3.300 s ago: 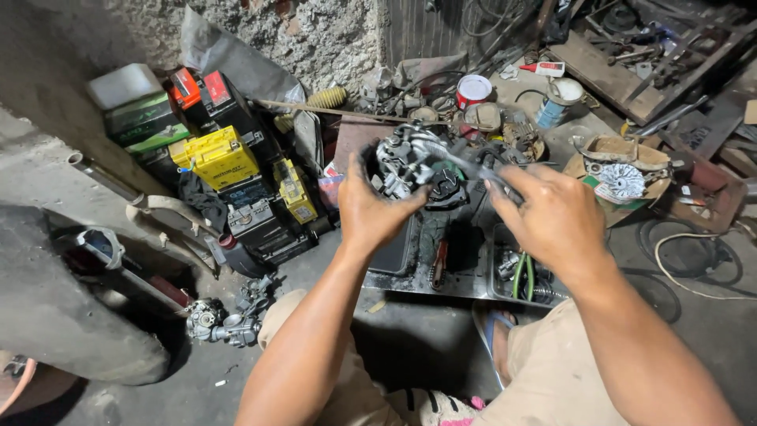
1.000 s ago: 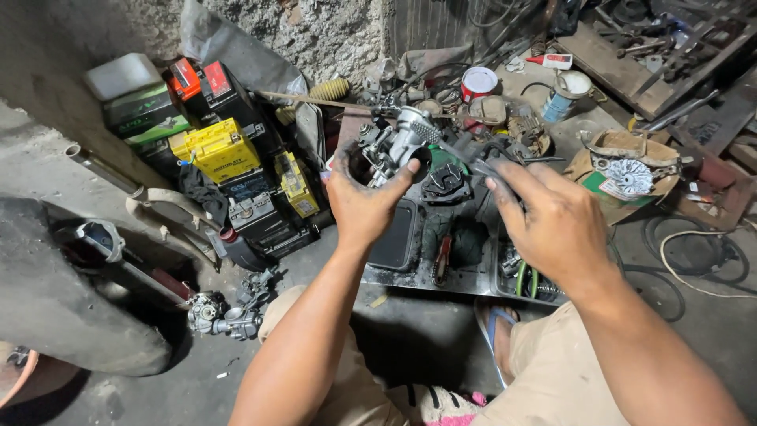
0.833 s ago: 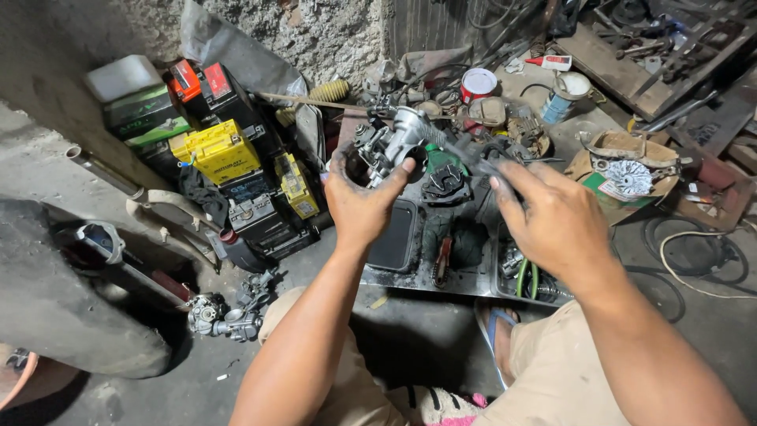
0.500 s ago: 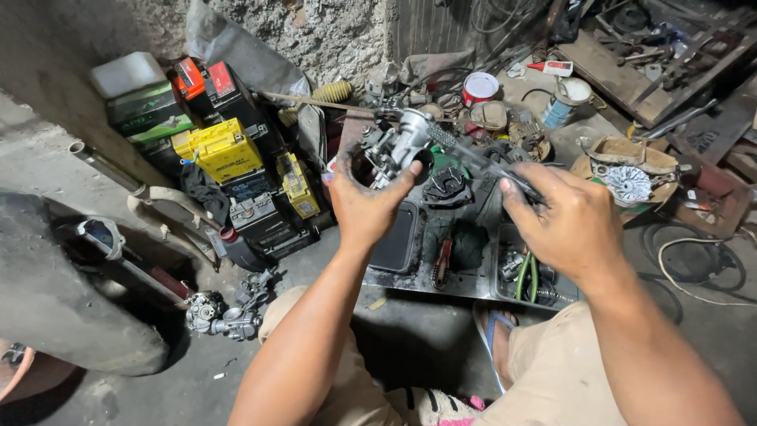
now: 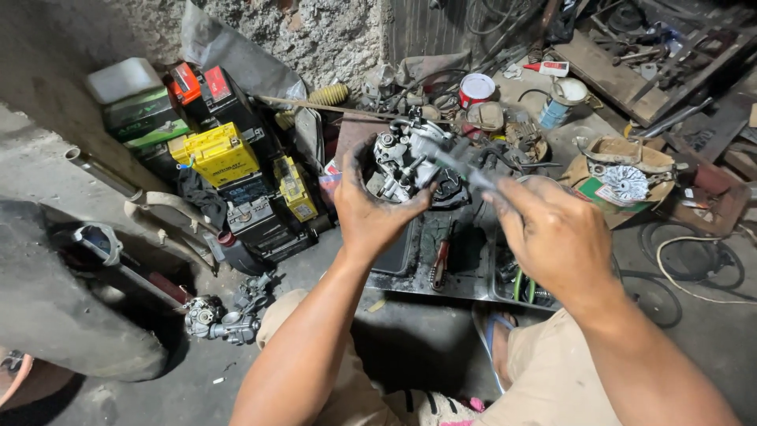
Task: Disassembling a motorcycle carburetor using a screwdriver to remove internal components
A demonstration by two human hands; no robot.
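Observation:
My left hand, blackened with grease, grips a silvery carburettor body and holds it up over a metal tray. My right hand holds a thin metal tool, its tip reaching into the carburettor from the right. Both forearms stretch up from the bottom of the view over my bent knees in beige shorts.
Several batteries, a yellow one among them, are stacked at the left by a rough wall. A second carburettor lies on the concrete floor. A red-handled tool lies in the tray. A tin with a white lid, a cardboard box with a fan part and cables sit behind.
The carburettor has been turned in my left hand, and my right hand has shifted slightly right, keeping the tool in the part.

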